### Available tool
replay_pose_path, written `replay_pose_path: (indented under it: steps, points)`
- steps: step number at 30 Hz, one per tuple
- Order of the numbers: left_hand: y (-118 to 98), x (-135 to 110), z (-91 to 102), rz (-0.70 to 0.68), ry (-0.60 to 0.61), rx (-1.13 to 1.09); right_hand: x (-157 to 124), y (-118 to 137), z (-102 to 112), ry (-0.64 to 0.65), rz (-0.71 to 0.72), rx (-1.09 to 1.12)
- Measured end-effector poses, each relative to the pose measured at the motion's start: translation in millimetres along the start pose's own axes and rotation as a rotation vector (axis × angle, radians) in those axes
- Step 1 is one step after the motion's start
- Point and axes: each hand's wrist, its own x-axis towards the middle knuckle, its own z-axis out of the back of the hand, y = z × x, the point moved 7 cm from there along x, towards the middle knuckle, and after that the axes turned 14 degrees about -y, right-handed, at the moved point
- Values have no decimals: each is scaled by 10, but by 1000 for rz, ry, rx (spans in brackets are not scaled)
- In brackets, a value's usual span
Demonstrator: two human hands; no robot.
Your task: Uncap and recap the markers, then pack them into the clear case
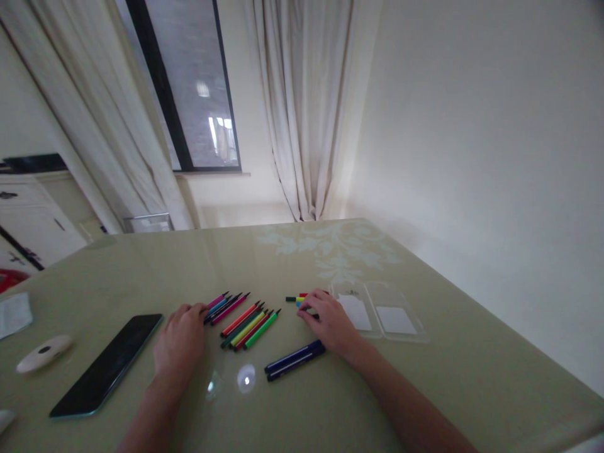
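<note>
Handling uncapped pens (248, 329), fanned to the right of your left hand (182, 336). Left hand: fingers curled at the pens' rear ends; grip cannot be told. Right hand (328, 321): thumb and fingertips drawn close; hold unclear. Beside its fingertips: short coloured pieces (291, 299), apparently caps. Nearer you, by its heel: two dark blue pens (293, 357). Best practice: touch barrels only, avoid the exposed tips, pinch small pieces singly.

Place: a room in a home is suggested.
Window (195, 82): set in a dark frame (159, 82), flanked by long pale curtains (306, 107).
Cabinet (44, 220): finished in white, fitted with ornate dark handles (8, 195).
Table (165, 267): decorated with a pale leafy pattern (346, 242) and placed beside a plain wall (472, 157).
</note>
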Motion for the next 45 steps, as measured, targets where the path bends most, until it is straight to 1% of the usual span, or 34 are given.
replay_pose_path:
  steps: [4, 9, 11, 15, 19, 22, 25, 27, 29, 32, 34, 37, 42, 45]
  points:
    - [50, 14, -53, -19, 14, 17, 1, 7, 11, -27, 14, 43]
    - [152, 34, -138, 41, 61, -4, 11, -4, 4, -61, 45, 60]
    - [155, 38, -158, 31, 75, -9, 11, -7, -2, -68, 52, 69]
    - [107, 29, -139, -5, 74, -12, 5, 0, -3, -71, 65, 77]
    - [88, 8, -85, 47, 74, 0, 3, 10, 17, -75, 64, 85]
    - [56, 32, -44, 84, 30, -93, 7, 9, 24, -81, 54, 95]
    - [-56, 77, -1, 100, -59, -368, 14, 0, 34, -99, 33, 128]
    - [-210, 76, 28, 72, -91, -586, 22, -12, 54, -118, 6, 163]
    - [-424, 31, 65, 4, -81, -765, 31, -23, 91, -144, -25, 202]
    - [-740, -94, 114, -90, 6, -925, 43, -13, 162, -183, -44, 280]
    - [-868, -168, 133, -105, 65, -969, 48, 6, 199, -198, -40, 329]
    - [-946, -228, 152, -108, 116, -978, 49, 38, 228, -213, -27, 365]
    - [-998, -252, 205, -126, 123, -1002, 46, 67, 231, -229, -31, 403]
    - [-1040, -266, 232, -142, 114, -1009, 45, 79, 219, -211, -28, 439]
